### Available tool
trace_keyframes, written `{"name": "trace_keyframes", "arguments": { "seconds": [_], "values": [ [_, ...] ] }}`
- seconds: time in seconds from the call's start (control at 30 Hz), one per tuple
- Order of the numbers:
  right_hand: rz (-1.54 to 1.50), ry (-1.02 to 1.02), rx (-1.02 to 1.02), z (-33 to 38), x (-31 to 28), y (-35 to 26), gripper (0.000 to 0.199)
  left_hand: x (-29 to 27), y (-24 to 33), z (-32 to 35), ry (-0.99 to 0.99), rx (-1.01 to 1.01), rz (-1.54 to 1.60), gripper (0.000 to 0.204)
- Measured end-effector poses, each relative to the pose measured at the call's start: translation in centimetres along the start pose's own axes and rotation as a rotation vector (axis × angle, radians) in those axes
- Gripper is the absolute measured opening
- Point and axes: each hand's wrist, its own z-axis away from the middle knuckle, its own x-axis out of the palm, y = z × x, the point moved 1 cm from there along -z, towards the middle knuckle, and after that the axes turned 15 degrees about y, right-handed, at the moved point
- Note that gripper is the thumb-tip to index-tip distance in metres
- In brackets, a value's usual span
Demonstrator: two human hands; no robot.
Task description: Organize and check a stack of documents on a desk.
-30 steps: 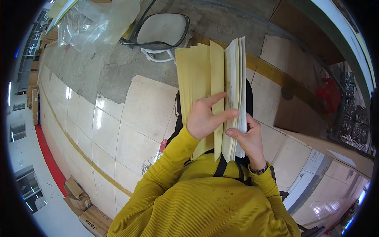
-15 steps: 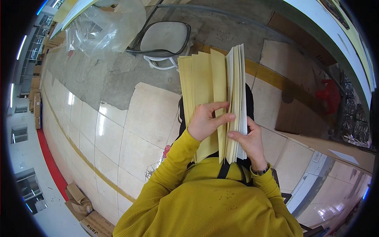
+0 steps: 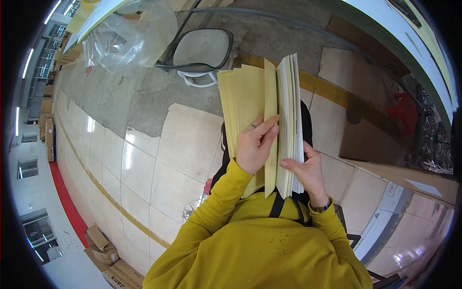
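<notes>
A thick stack of pale yellow paper sheets [image 3: 248,96] stands fanned across my lap, with its long edges running away from me. My left hand [image 3: 256,147] lies over the middle of it, thumb and forefinger pinched together at the edge of one yellow sheet [image 3: 271,91] that stands up from the others. My right hand [image 3: 308,171] grips the right-hand bundle of white and yellow sheets [image 3: 290,120], its thumb on the near face. The right fingers are mostly hidden behind the bundle. A narrow gap parts that bundle from the raised sheet.
Beyond the stack stands a grey-seated chair [image 3: 202,48], with a clear plastic bag [image 3: 130,41] to its left. A table edge [image 3: 409,53] curves along the upper right. Cardboard boxes [image 3: 399,178] sit at right, a red stool [image 3: 403,114] behind them.
My left thumb has moved off the right-hand bundle and closed toward the forefinger on the yellow sheet. My right hand keeps its grip. The view has shifted slightly.
</notes>
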Motion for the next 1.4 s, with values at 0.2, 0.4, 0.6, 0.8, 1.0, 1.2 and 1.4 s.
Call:
{"name": "trace_keyframes", "arguments": {
  "seconds": [0.2, 0.4, 0.6, 0.8, 1.0, 1.2, 1.4],
  "values": [
    [0.054, 0.002, -0.060, 0.0, 0.0, 0.2, 0.048, -0.1, 0.4, -0.1, -0.242, -0.091, -0.112, 0.046],
    [0.067, -0.001, -0.046, 0.0, 0.0, -0.1, 0.049, 0.2, -1.1, -0.1, -0.273, -0.157, 0.019, 0.048],
    [0.064, -0.014, -0.014, 0.0, -0.1, -0.3, 0.047, 0.3, -2.2, 0.1, -0.200, -0.153, 0.172, 0.036],
    [0.053, -0.024, -0.024, 0.0, 0.0, -0.1, 0.046, -0.1, -1.1, 0.4, -0.020, 0.009, -0.111, 0.017],
    [0.027, -0.020, 0.005, 0.2, 0.2, -0.2, 0.047, 1.3, -0.5, 0.3, 0.433, -0.028, 0.343, 0.019],
    [0.035, -0.003, -0.008, 0.1, 0.2, 0.2, 0.047, -0.3, 0.2, -0.1, -0.149, -0.094, -0.106, 0.039],
    [0.032, -0.002, 0.004, 0.0, 0.1, 0.4, 0.049, -0.2, -0.5, -0.2, -0.259, -0.131, -0.070, 0.047]
  ]
}}
